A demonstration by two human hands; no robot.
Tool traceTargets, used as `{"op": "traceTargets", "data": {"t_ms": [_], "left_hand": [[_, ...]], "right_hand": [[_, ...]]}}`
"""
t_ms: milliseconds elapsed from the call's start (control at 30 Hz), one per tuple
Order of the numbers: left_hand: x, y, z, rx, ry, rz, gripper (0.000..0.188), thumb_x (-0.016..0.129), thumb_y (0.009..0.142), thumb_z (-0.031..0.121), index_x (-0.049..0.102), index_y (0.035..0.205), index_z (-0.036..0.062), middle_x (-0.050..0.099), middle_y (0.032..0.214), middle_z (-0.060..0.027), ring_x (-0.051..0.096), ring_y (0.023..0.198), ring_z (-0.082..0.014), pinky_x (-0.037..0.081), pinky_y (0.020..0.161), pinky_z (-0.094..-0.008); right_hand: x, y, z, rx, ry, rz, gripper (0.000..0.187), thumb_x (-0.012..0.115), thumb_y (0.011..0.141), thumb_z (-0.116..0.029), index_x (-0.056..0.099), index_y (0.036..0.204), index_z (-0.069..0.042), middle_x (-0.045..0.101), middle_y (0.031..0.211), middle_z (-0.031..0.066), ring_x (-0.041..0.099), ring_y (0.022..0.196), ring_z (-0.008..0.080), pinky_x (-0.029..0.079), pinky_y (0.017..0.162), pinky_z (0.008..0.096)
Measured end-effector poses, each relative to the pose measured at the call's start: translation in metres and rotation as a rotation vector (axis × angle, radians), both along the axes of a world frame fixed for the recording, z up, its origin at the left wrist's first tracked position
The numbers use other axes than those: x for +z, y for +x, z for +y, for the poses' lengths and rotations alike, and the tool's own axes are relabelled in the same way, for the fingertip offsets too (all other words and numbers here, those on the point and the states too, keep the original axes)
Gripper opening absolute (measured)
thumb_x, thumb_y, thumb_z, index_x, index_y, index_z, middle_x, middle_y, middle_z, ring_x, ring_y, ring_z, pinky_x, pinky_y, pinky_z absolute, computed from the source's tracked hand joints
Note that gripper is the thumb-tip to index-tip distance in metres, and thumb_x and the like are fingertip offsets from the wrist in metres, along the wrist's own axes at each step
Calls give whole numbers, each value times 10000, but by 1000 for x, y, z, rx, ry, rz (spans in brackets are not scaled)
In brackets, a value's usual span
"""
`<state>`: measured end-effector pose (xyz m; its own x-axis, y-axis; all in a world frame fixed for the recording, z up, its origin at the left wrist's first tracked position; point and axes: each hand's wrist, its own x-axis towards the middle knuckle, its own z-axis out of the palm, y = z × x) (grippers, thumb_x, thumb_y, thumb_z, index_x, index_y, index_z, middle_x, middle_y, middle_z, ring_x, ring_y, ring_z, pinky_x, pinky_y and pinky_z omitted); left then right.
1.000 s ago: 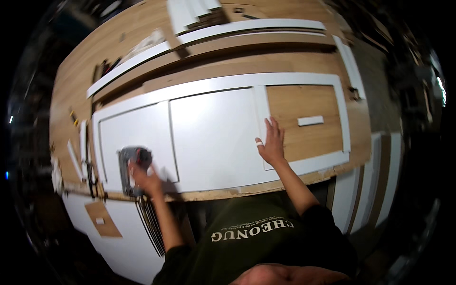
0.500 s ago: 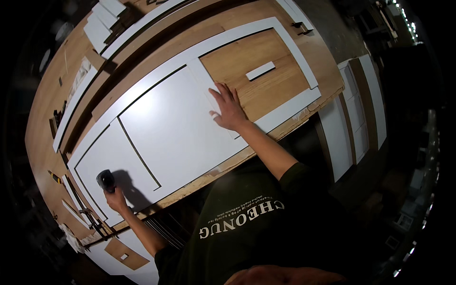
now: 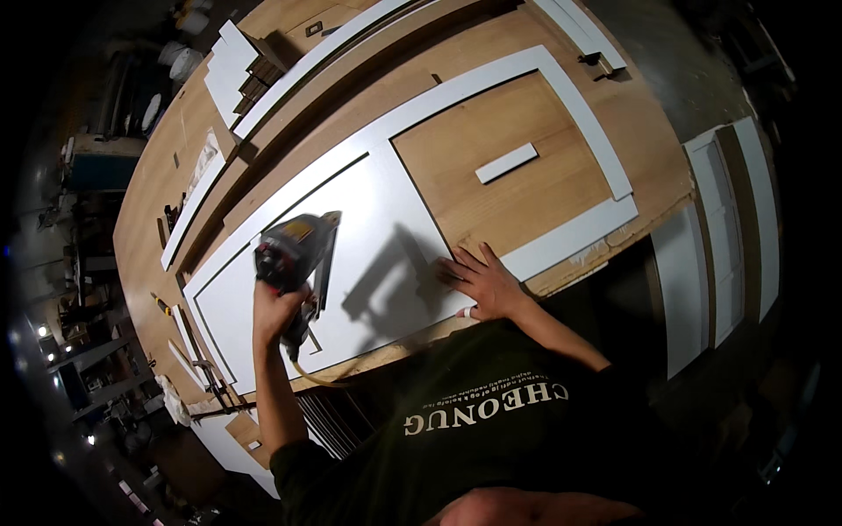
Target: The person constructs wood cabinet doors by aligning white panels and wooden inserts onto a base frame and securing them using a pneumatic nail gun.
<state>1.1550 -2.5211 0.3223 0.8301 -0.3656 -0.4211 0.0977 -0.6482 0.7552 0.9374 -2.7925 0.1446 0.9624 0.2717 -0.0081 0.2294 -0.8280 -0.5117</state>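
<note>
A dark nail gun [image 3: 301, 245] is in my left hand [image 3: 279, 309], whose fingers wrap its handle. It hangs above a long white panel [image 3: 232, 307] and throws a shadow on it. A pale yellow air hose [image 3: 309, 375] trails from the tool's lower end toward me. My right hand [image 3: 491, 287] lies with spread fingers at the panel's near edge, beside a bare wood-coloured opening bordered by a white frame [image 3: 574, 118]. Something white wraps one finger of that hand. Within the opening rests a short white strip [image 3: 507, 164].
Long white-edged boards [image 3: 324, 74] lie behind the panel on the wooden worktable [image 3: 145, 237]. White strips are stacked [image 3: 230, 74] at the far left. A clamp [image 3: 215, 381] and a yellow-black tool [image 3: 160, 304] lie at the left end. More white panels [image 3: 680, 289] stand right of the table.
My left hand has moved right and farther from me with the nail gun, which now shows side-on. My right hand has slid nearer to me. The view has shifted.
</note>
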Motion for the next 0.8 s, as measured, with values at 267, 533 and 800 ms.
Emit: {"op": "traceTargets", "data": {"t_ms": [267, 533, 800], "left_hand": [[-26, 73, -103, -41, 128, 49, 159, 677, 759, 119, 594, 845, 14, 579, 650, -31, 565, 551, -113, 488, 511, -271], [-37, 108, -144, -105, 181, 130, 245, 715, 763, 133, 600, 923, -13, 607, 696, -41, 579, 567, -110, 507, 515, -269], [-46, 113, -158, -77, 179, 137, 138, 669, 798, 115, 604, 873, 19, 574, 646, -20, 554, 538, -108, 463, 517, -259]], "right_hand": [[-2, 4, -5, -12, 49, 94, 865, 748, 627, -493, 429, 1398, -265, 268, 1529, -59, 145, 1438, 259, 166, 1061, 668], [-14, 3, 0, -100, 33, 14, 575, 568, 842, -501, 466, 1371, -300, 328, 1504, -81, 187, 1434, 244, 80, 1084, 654], [-25, 4, 6, -198, -3, -108, 353, 464, 928, -327, 575, 1262, -321, 397, 1464, -102, 284, 1404, 207, 36, 1135, 592]]}}
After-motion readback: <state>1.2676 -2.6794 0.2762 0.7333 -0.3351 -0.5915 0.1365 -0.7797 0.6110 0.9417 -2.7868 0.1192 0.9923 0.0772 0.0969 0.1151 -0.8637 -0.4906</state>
